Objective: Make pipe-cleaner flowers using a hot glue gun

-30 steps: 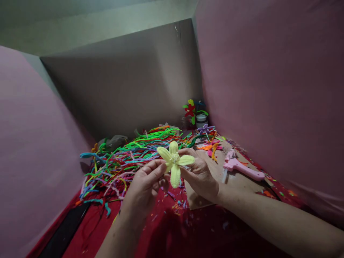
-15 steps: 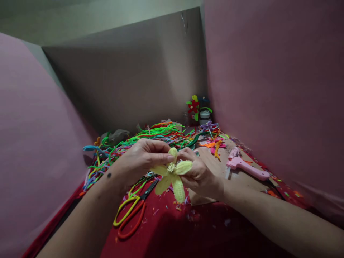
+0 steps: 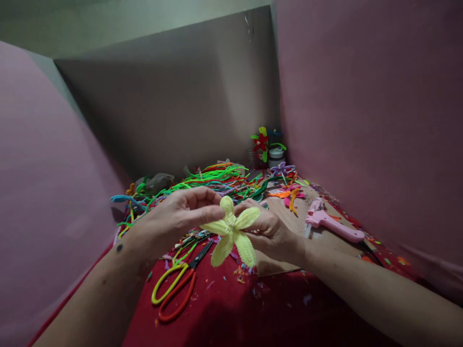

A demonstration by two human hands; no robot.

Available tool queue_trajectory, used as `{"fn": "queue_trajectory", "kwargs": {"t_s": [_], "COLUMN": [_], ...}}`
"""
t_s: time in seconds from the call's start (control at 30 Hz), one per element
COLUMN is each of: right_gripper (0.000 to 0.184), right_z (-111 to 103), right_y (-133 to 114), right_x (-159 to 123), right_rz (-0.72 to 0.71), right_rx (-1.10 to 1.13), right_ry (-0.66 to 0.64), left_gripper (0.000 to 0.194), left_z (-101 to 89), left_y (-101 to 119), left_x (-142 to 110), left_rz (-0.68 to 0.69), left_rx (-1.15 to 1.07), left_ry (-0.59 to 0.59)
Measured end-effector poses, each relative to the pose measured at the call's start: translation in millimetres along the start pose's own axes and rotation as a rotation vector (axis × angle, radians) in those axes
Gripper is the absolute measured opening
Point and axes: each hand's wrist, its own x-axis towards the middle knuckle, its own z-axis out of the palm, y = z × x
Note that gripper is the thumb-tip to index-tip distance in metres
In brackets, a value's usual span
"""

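A pale yellow five-petal pipe-cleaner flower [image 3: 230, 232] with a beaded-looking centre faces me in the middle of the head view. Behind its right petals, my right hand [image 3: 269, 226] is closed on it; the exact grip is hidden by the petals. My left hand [image 3: 191, 212] is closed too, its thumb and forefinger at the upper left petals. Below the flower and to its left, scissors [image 3: 181, 284] with one yellow and one red handle lie on the red cloth [image 3: 217, 318].
Colourful pipe cleaners [image 3: 210, 180] are heaped behind my hands. A pink glue gun [image 3: 333, 225] rests on a cardboard sheet [image 3: 285, 217] at right. Farther back are a purple flower [image 3: 282, 169], orange and pink pieces [image 3: 291, 196] and a white-lidded container [image 3: 277, 156]. Pink panels stand on both sides.
The flower has turned to face me more squarely. My left hand has shifted slightly left, its fingers moving from the top petal toward the upper left. My right hand stays behind the flower.
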Motion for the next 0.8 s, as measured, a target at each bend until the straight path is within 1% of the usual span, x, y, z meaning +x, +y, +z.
{"fn": "queue_trajectory", "kwargs": {"t_s": [0.1, 0.13, 0.17, 0.27, 0.37, 0.43, 0.5, 0.6, 0.7, 0.8], "right_gripper": [0.020, 0.020, 0.021, 0.023, 0.023, 0.023, 0.023, 0.019, 0.018, 0.015], "right_z": [1.5, 2.2, 2.8, 3.5, 2.6, 2.1, 2.1, 2.7, 3.5, 4.3], "right_y": [0.4, 0.5, 0.5, -0.4, -2.1, -2.9, -2.9, -2.0, -1.0, -0.2], "right_x": [-1.5, -2.0, -2.2, -1.8, 0.2, 1.5, 1.8, 1.0, 0.4, 1.1], "right_rz": [0.033, 0.046, 0.055, 0.070, 0.079, 0.080, 0.085, 0.096, 0.101, 0.124], "right_rx": [0.076, 0.123, 0.177, 0.313, 0.350, 0.345, 0.340, 0.347, 0.371, 0.435], "right_ry": [0.009, 0.008, 0.006, -0.014, -0.019, -0.014, -0.008, -0.005, -0.010, 0.028], "left_gripper": [0.015, 0.014, 0.013, 0.010, 0.015, 0.019, 0.023, 0.024, 0.019, 0.014], "left_z": [-1.6, -0.9, 0.0, 2.4, 1.5, 0.0, -0.6, 2.6, 10.7, 22.0], "left_y": [-5.7, -9.6, -14.0, -26.5, -30.0, -26.1, -19.0, -6.0, 7.0, 16.4], "left_x": [-2.6, -2.3, -1.8, 0.3, 0.3, -1.2, -3.1, -5.6, -9.3, -16.4], "left_rz": [-0.040, -0.034, -0.014, 0.054, 0.056, 0.067, 0.105, 0.205, 0.289, 0.379], "left_rx": [-0.059, -0.083, -0.100, -0.145, -0.173, -0.163, -0.151, -0.087, 0.048, 0.178], "left_ry": [-0.171, -0.202, -0.210, -0.171, -0.155, -0.107, 0.010, 0.195, 0.291, 0.363]}}
